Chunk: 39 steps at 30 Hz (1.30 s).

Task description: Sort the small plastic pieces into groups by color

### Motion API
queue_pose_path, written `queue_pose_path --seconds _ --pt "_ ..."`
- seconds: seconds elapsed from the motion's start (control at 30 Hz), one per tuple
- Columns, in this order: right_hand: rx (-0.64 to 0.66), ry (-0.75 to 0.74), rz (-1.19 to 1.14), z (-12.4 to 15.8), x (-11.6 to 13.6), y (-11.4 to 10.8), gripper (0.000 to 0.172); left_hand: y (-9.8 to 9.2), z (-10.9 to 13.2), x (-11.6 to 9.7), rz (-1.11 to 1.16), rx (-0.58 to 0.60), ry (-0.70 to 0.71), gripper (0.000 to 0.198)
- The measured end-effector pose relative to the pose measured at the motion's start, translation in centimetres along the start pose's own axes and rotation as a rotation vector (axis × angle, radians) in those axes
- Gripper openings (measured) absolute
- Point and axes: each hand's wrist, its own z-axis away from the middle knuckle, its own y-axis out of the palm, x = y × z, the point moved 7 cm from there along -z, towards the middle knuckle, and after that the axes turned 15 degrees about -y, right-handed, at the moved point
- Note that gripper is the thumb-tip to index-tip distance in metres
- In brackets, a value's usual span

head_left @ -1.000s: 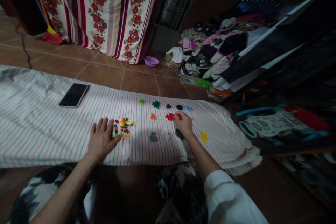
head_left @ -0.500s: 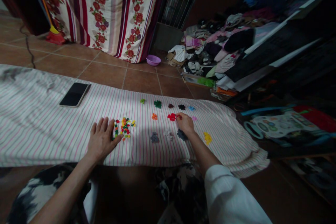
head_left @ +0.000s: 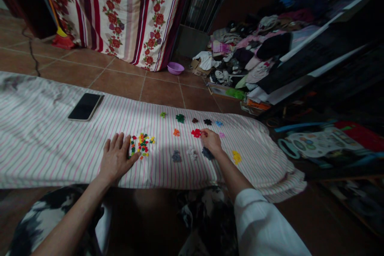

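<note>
My left hand [head_left: 116, 154] lies flat with its fingers spread on the striped cloth [head_left: 60, 148], its thumb and fingertips bordering a mixed pile of small coloured pieces [head_left: 143, 144] in red, yellow, green and orange. My right hand [head_left: 211, 141] is pinched at the right edge of a small red heap [head_left: 196, 133]; whatever sits between its fingertips is too small to make out. Around it are single-colour heaps: orange [head_left: 176, 132], dark green [head_left: 180, 118], black [head_left: 207, 122], light grey [head_left: 192, 153], dark grey [head_left: 207, 153] partly under my wrist, and yellow [head_left: 237, 157].
A phone [head_left: 85, 107] rests on the cloth at the left. Beyond it, a purple basin [head_left: 175, 68] and a red broom [head_left: 63, 41] stand on the tiled floor by a floral curtain [head_left: 126, 12]. Clothes [head_left: 237, 52] are heaped at the back right.
Hardly anything differs. My right hand stays pinched beside the red heap, and my left hand keeps its flat pose; the view has shifted very slightly.
</note>
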Motion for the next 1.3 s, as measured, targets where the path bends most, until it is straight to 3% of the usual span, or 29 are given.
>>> queue_pose_path --seconds 0.5,0.9,1.3 --pt "-0.021 -0.021 -0.1 0.0 -1.2 1.1 0.025 0.0 0.0 0.0 0.016 0.04 -0.02 0.075" --pt "-0.007 -0.09 0.064 0.6 2.5 -1.1 0.026 0.1 0.0 0.1 0.021 0.012 -0.022 0.074" --pt "0.015 -0.145 0.022 1.4 5.4 -1.2 0.027 0.0 0.0 0.0 0.03 0.036 -0.031 0.074"
